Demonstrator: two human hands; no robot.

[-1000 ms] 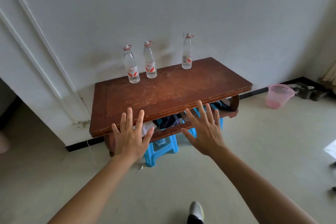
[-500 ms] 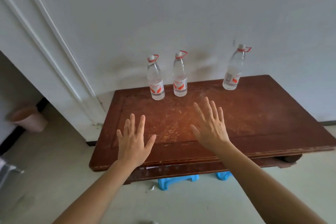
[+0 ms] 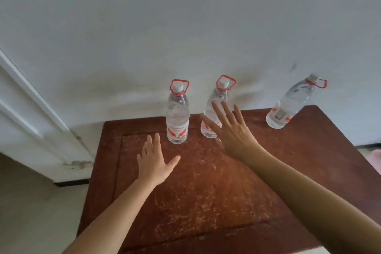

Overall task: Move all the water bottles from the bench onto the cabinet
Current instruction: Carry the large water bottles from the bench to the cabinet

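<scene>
Three clear water bottles with white caps, red carry rings and red labels stand upright along the back of a worn brown wooden bench [image 3: 206, 202], against the white wall. The left bottle [image 3: 177, 117] is just beyond my left hand [image 3: 154, 163], which hovers open over the wood, fingers spread, a short gap from the bottle's base. My right hand [image 3: 233, 130] is open and raised in front of the middle bottle [image 3: 214, 105], hiding its lower right part. The right bottle [image 3: 288, 105] stands apart near the bench's right end. No cabinet is in view.
A white door frame [image 3: 31, 109] runs down the left side with a black skirting strip at its foot. Pale floor shows left of the bench. A bit of a pink basket [image 3: 376, 154] peeks in at the right edge.
The view has closed in on the bench. Both hands have moved forward towards the bottles; my right hand has risen in front of the middle bottle, my left has come near the left one.
</scene>
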